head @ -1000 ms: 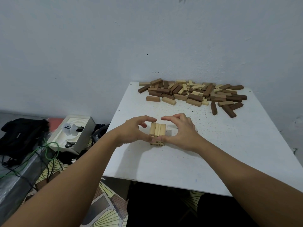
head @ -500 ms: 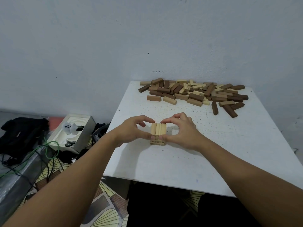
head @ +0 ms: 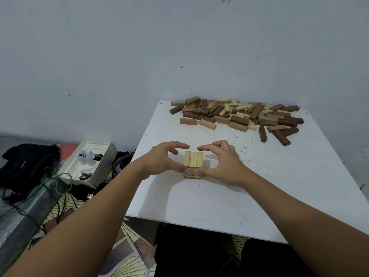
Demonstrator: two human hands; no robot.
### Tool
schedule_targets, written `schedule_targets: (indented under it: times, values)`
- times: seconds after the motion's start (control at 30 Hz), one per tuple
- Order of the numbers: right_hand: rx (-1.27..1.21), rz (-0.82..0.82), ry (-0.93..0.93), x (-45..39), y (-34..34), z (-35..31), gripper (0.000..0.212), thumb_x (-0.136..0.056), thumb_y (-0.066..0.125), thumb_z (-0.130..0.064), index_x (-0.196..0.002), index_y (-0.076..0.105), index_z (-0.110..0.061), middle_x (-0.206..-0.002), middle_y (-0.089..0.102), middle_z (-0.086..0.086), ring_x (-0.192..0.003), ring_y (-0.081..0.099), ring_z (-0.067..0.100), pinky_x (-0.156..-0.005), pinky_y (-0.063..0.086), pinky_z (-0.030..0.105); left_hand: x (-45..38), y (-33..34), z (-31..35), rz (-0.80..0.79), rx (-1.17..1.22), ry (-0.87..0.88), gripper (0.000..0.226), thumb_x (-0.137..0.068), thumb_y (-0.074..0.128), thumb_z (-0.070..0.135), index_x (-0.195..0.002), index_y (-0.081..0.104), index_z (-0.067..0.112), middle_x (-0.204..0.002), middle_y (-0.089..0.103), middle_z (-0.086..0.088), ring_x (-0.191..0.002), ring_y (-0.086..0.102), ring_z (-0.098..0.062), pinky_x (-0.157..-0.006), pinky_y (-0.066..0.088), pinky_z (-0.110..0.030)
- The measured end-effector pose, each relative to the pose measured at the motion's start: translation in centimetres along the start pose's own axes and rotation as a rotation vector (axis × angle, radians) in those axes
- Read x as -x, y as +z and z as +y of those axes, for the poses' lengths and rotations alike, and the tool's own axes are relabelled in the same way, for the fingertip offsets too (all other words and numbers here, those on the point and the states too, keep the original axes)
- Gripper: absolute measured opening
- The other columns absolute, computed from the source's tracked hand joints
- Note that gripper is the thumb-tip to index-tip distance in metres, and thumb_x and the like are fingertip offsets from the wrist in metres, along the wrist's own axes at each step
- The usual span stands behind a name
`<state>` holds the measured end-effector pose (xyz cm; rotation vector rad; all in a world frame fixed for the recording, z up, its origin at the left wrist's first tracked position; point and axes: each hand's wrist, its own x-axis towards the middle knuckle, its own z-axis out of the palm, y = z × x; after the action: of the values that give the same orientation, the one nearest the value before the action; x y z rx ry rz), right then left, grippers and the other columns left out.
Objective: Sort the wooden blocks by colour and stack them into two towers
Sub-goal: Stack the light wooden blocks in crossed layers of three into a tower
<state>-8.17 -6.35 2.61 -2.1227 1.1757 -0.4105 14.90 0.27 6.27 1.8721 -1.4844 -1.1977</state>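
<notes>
A short tower of light wooden blocks stands on the white table, its top layer three blocks side by side. My left hand cups its left side and my right hand cups its right side. Both thumbs press the tower's near face low down, while the index fingers arch over its far side, tips nearly meeting. A mixed pile of dark and light blocks lies along the table's far edge by the wall.
Two dark blocks lie apart at the pile's near right. On the floor to the left sit an open white box, a black bag and a green cable. The wall rises just behind the table.
</notes>
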Motion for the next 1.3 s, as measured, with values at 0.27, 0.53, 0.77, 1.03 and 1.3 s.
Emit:
schedule_targets:
  times: [0.27, 0.53, 0.77, 1.03, 1.3]
  values:
    - [-0.018, 0.013, -0.010, 0.1, 0.1, -0.3, 0.067, -0.070, 0.083, -0.065, -0.131, 0.057, -0.054, -0.128, 0.035, -0.014, -0.126, 0.026, 0.009, -0.099, 0.024, 0.034, -0.1, 0.0, -0.2, -0.019, 0.016, -0.004, 0.061, -0.071, 0.096, 0.028, -0.121, 0.068, 0.050, -0.130, 0.052, 0.005, -0.110, 0.047, -0.002, -0.078, 0.041, -0.024]
    - [-0.032, 0.010, -0.004, 0.0, 0.1, -0.6, 0.058, -0.073, 0.083, -0.061, -0.126, 0.061, -0.054, -0.125, 0.035, -0.015, -0.124, 0.027, 0.009, -0.098, 0.024, 0.034, -0.4, 0.2, -0.2, -0.017, 0.028, 0.006, 0.056, -0.071, 0.095, 0.028, -0.117, 0.070, 0.048, -0.127, 0.054, 0.005, -0.111, 0.048, -0.006, -0.081, 0.040, -0.027]
    - [-0.032, 0.015, -0.009, 0.1, 0.2, -0.7, 0.055, -0.076, 0.083, -0.056, -0.126, 0.060, -0.052, -0.127, 0.036, -0.014, -0.124, 0.027, 0.009, -0.099, 0.024, 0.033, -0.5, 0.4, -0.4, -0.015, 0.030, 0.023, 0.051, -0.074, 0.093, 0.026, -0.115, 0.070, 0.046, -0.125, 0.055, 0.004, -0.112, 0.049, -0.008, -0.084, 0.041, -0.028]
    - [-0.042, 0.011, -0.007, 0.0, 0.3, -1.0, 0.055, -0.076, 0.085, -0.049, -0.125, 0.061, -0.049, -0.127, 0.036, -0.012, -0.123, 0.028, 0.009, -0.099, 0.024, 0.032, -0.5, 0.4, -0.4, -0.013, 0.025, 0.028, 0.050, -0.074, 0.093, 0.026, -0.113, 0.070, 0.047, -0.124, 0.055, 0.004, -0.115, 0.050, -0.011, -0.084, 0.041, -0.029]
    - [-0.037, 0.021, -0.014, 0.0, 0.4, -1.1, 0.055, -0.075, 0.085, -0.049, -0.125, 0.062, -0.047, -0.125, 0.037, -0.013, -0.123, 0.029, 0.009, -0.101, 0.028, 0.034, -0.3, 0.4, -0.2, -0.015, 0.018, 0.014, 0.053, -0.073, 0.094, 0.027, -0.115, 0.070, 0.048, -0.126, 0.055, 0.004, -0.112, 0.050, -0.008, -0.082, 0.041, -0.027]
